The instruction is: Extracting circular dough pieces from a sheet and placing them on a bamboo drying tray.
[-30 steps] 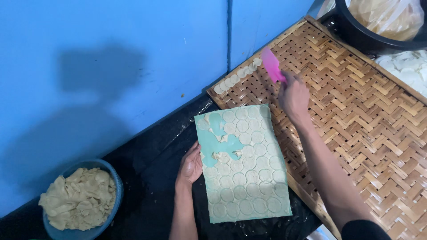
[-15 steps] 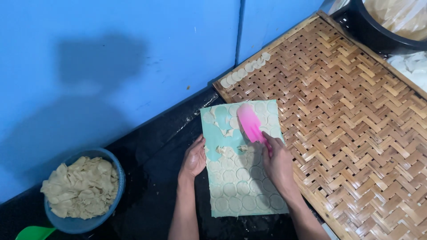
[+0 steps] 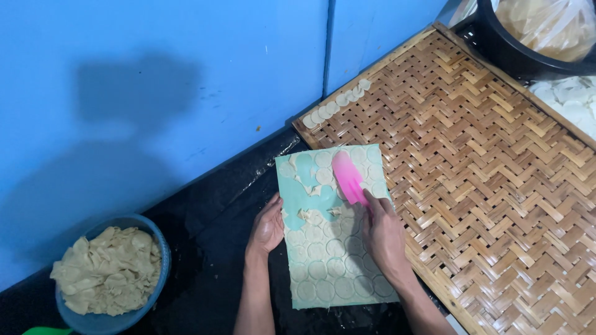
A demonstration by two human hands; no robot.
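Observation:
A teal cutting mat [image 3: 298, 195] lies on the black surface, covered with round dough discs [image 3: 323, 270] and a few torn dough scraps. My right hand [image 3: 383, 234] grips a pink scraper [image 3: 347, 178] whose blade rests on the upper part of the mat. At the mat's left edge my left hand [image 3: 268, 226] presses down flat, fingers together. A short row of dough discs [image 3: 338, 99] lies on the far corner of the woven bamboo tray [image 3: 490, 167].
A blue bowl [image 3: 158, 263] heaped with dough scraps stands at the lower left. A blue wall runs behind. A black tub [image 3: 496, 46] with a plastic bag sits at the top right, with more white discs [image 3: 571, 102] beside it.
My right hand came back from the bamboo tray's far corner with the pink scraper and set it on the mat. More bare teal shows at the mat's top.

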